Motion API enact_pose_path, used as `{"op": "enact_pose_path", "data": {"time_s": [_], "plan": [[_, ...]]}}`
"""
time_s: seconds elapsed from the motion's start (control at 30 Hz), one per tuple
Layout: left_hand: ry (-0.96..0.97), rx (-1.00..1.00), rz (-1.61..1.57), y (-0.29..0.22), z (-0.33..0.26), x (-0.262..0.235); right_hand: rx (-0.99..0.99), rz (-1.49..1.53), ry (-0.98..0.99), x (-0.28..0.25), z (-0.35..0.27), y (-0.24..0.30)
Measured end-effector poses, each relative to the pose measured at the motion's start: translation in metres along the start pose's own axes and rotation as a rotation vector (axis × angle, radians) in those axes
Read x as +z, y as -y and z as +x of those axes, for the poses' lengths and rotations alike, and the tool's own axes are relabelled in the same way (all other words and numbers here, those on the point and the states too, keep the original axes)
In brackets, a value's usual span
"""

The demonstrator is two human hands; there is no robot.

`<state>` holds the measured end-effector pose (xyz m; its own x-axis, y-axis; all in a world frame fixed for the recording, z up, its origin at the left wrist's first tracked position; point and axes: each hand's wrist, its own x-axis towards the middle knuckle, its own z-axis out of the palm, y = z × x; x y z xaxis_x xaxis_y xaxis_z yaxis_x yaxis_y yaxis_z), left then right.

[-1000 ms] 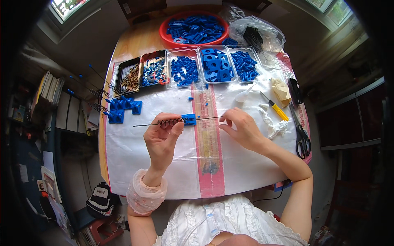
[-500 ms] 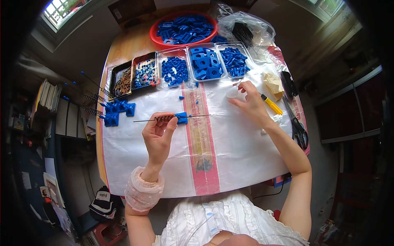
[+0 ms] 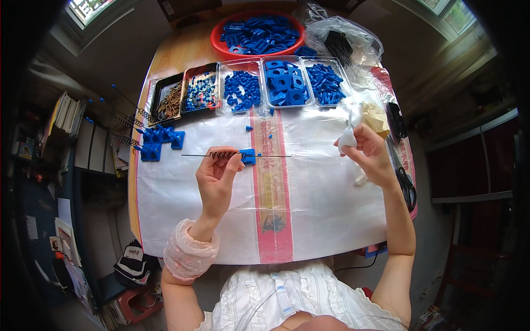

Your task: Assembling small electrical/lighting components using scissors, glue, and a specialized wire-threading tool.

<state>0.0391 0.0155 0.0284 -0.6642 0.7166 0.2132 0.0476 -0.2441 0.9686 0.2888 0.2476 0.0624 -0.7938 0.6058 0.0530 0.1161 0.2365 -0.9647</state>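
L hand (image 3: pixel 216 175) pinches a thin metal rod (image 3: pixel 193 155) w/ a dark spring (image 3: pixel 223 155) on it; fingers closed on the spring part. Small blue block (image 3: pixel 248 156) sits on the rod just right of the fingertips. R hand (image 3: pixel 369 154) is raised, well apart from L, fingers clamped on a small white bottle (image 3: pixel 347 139). Black scissors (image 3: pixel 407 187) lie just right of R wrist. Clear trays of blue parts (image 3: pixel 285 83) are beyond both hands.

A wooden table (image 3: pixel 182 49) under a white sheet (image 3: pixel 326 209) fills the middle. Daylit windows (image 3: pixel 88 8) sit far left and far right. Bookshelves (image 3: pixel 72 127) stand left, a dark cabinet (image 3: pixel 469 165) right.
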Motion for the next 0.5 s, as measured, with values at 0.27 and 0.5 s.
{"op": "enact_pose_path", "data": {"time_s": [0.27,0.5], "plan": [[-0.046,0.022,0.029,0.000,0.001,-0.003,0.109,0.419,-0.018,-0.007,-0.009,-0.016],[-0.069,0.029,-0.019,0.003,0.006,-0.009,0.237,0.481,0.012,-0.004,-0.008,-0.032]]}}
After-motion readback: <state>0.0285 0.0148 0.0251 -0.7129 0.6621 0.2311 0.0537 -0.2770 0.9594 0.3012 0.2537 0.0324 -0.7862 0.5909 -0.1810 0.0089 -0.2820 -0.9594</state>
